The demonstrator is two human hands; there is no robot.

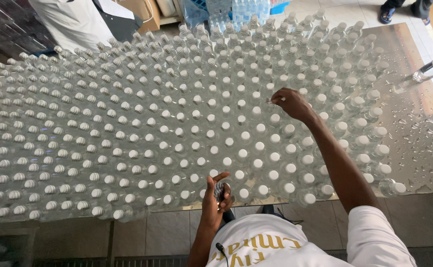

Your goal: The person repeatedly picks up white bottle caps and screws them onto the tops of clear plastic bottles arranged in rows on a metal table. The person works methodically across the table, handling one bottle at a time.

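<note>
Clear plastic bottles (177, 123) with white caps crowd my wet steel bench (424, 143) above a tiled floor, my right hand (289, 103) pinching something small and white over one cap mid-field, my left hand (215, 197) loosely curled round a dark bundle at the near edge.

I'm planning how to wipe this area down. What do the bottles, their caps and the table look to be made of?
The bottles look like clear, glossy plastic: you can see through their shoulders. Their caps seem to be white, matte plastic, ribbed at the sides. The table looks like brushed metal, probably stainless steel: it is grey, gives soft reflections, and water beads on it.
</note>
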